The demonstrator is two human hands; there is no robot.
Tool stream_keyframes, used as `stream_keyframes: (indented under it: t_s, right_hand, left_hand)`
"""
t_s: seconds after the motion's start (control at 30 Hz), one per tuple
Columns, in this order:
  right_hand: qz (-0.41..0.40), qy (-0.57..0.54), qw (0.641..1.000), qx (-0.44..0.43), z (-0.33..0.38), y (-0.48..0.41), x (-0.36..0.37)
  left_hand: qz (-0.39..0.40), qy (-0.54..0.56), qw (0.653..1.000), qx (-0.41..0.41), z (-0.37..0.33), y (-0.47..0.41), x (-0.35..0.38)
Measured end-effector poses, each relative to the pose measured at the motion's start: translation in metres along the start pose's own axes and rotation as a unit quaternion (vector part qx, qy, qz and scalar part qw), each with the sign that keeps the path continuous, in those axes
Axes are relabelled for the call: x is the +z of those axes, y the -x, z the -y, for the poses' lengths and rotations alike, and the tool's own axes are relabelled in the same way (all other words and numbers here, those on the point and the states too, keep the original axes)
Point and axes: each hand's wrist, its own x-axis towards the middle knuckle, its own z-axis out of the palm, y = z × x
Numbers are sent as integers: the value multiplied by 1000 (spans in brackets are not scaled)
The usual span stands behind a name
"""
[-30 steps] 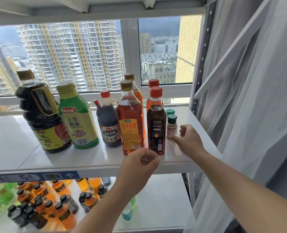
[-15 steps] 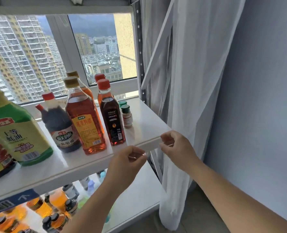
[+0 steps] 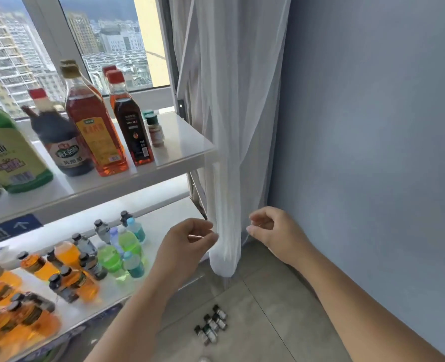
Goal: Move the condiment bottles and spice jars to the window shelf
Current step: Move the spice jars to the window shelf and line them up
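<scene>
Both hands are empty right now. Left hand (image 3: 190, 239) sits at lower centre of the frame with a loose grip, fingers curled and thumb nearly meeting them but pinching nothing. Right hand (image 3: 273, 231) is just to its right, same half-curled grip on nothing, with the bunched end of the white curtain (image 3: 224, 231) hanging between the two.

Condiment bottles stand upright on the window shelf (image 3: 185, 142) at left of frame, long axes vertical, caps up: a green bottle (image 3: 7, 152) at the far left edge, a dark bottle with a red cap (image 3: 59, 142), a tall amber bottle (image 3: 96, 126), then a dark red-capped bottle (image 3: 130, 121), with more bottles tucked behind those last two. Two small green-lidded spice jars (image 3: 155, 129) stand just right of that, also upright. Low in the frame, a cluster of small jars (image 3: 212, 325) sits on the floor tiles (image 3: 268, 309), lids pointing toward the upper right. The lower shelf (image 3: 164, 223) carries orange and green drink bottles (image 3: 67, 270).

Compared with a second ago, the view has swung right and down: the big dark jug is out of frame, the floor now shows, and both hands have come off the shelf edge and dropped below it.
</scene>
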Motion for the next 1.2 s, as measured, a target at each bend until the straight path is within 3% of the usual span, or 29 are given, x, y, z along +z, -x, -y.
stream_keyframes:
  t_s: [0.27,0.47,0.8,1.2]
  right_hand:
    - [-32,-35,997,56,-19,131,-7]
    - [-126,-31,988,83,-16,221,-16]
    - [-195,-33,963,185,-16,401,5]
    - [-282,9,928,243,-43,585,-27]
  left_hand:
    - [66,-10,998,8,1,98,22]
    - [137,-27,988,64,-12,147,24]
    - [264,-44,959,88,10,271,32]
    - [378,-63,912,145,-7,405,107]
